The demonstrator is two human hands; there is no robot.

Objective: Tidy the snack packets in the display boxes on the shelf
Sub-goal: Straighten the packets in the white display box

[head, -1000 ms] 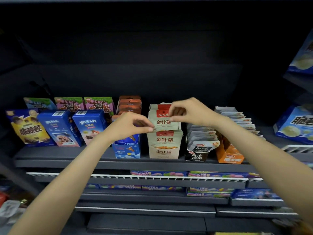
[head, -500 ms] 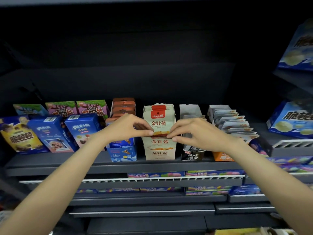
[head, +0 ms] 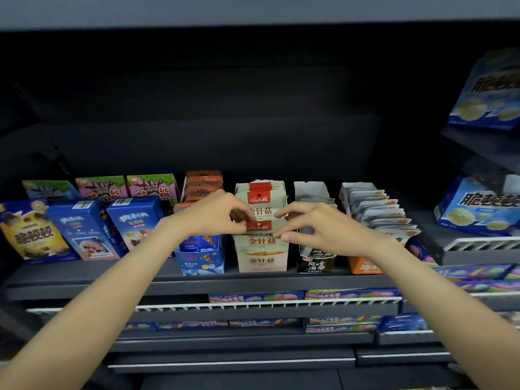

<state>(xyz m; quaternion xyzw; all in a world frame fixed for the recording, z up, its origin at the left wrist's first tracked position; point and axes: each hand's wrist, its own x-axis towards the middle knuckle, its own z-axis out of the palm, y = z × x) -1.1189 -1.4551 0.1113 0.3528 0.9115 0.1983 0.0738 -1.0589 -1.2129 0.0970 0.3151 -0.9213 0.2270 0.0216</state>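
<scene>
A beige display box (head: 263, 260) of mushroom snack packets stands mid-shelf. Both hands meet at its front packet (head: 259, 227), which has a red top band. My left hand (head: 216, 215) pinches the packet's left top corner. My right hand (head: 315, 226) pinches its right edge, with the thumb stretched along the bottom of the band. Taller beige packets (head: 260, 197) stand upright behind it. To the left is a blue display box (head: 201, 256) with orange packets (head: 203, 181) behind. To the right stand a black seaweed box (head: 316, 263) and an orange box (head: 364, 266) with fanned white packets (head: 380, 209).
Blue biscuit cartons (head: 84, 229) and pink cartons (head: 153, 187) fill the shelf's left side. Large blue boxes (head: 478, 206) sit on the neighbouring rack at right. Flat candy packs (head: 256, 297) lie on the lower shelves behind a white rail (head: 213, 305). The dark shelf edge (head: 112, 285) runs across.
My right hand has come down from the top of the tall packets to the front packet's right edge. The left hand stayed at the packet's left corner. The view moved closer.
</scene>
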